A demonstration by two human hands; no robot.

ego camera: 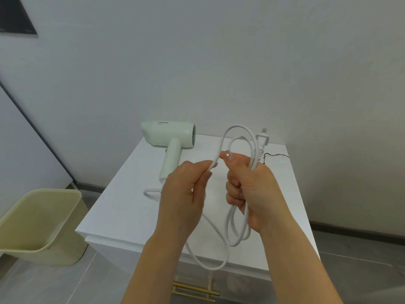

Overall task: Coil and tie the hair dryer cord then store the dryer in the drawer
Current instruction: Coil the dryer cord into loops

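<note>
While the dryer [167, 133] lies flat, hands [183, 191] [249, 187] grip its cord [235, 245].

The white cabinet top [131, 205] bears a pale green hair dryer [168, 133] on its side and a thin black wire [276, 155].

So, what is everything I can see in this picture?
White cabinet: one, white, centre.
Pale green plastic hair dryer: one, pale green, lying at the back of the cabinet top.
White power cord: one, white, partly coiled, slack hanging over the cabinet front.
Thin black wire: one, black, cabinet top, back right.
Gold bar handle: one, gold, cabinet front.
Pale yellow plastic bin: one, yellow, floor, left.
Hands: two, bare; left hand pinches a cord strand, right hand grips the loops.
</note>
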